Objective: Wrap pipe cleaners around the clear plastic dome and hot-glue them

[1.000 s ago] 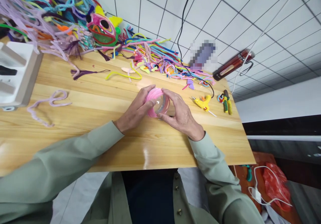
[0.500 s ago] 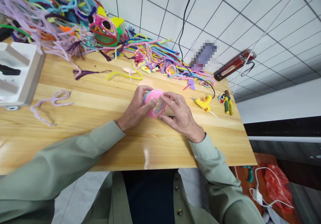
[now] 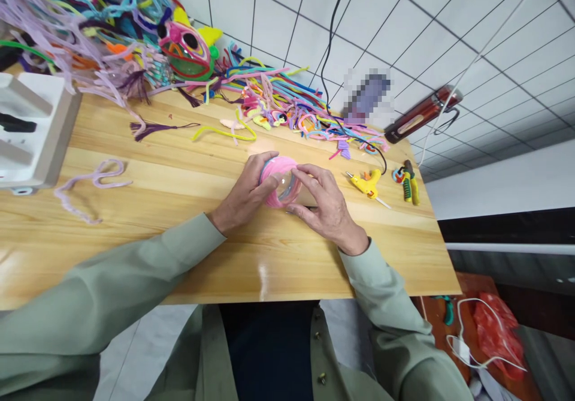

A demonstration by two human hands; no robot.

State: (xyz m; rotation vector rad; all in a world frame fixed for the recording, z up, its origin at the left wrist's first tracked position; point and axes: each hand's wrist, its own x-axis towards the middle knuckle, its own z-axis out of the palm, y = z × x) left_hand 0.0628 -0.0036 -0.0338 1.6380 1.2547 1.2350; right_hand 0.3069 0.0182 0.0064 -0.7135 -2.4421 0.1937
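Near the middle of the table I hold a round, hollow ring-like piece (image 3: 279, 199) wrapped in pink fuzzy strands, with some blue at its edge and a shiny, see-through inside. Around its left side my left hand (image 3: 247, 194) is closed, the thumb lying across the front. My right hand (image 3: 326, 206) grips its right side, with the index fingertip at the upper rim and the thumb lower down. Something brownish shows behind the piece, largely hidden by my right hand. On the table beyond lies a bent yellow pipe cleaner (image 3: 224, 134).
A yellow glue gun (image 3: 366, 183) and pliers (image 3: 410, 184) lie to the right, before a red flask (image 3: 422, 115). Pipe cleaners (image 3: 278, 83) pile along the wall near a colourful mask-like figure (image 3: 191, 53). At left are a white device (image 3: 49, 131) and a lilac pipe cleaner (image 3: 81, 188).
The pink-wrapped piece has shifted slightly right and up and turned a little, showing more of its see-through inside. Both hands stay on it.
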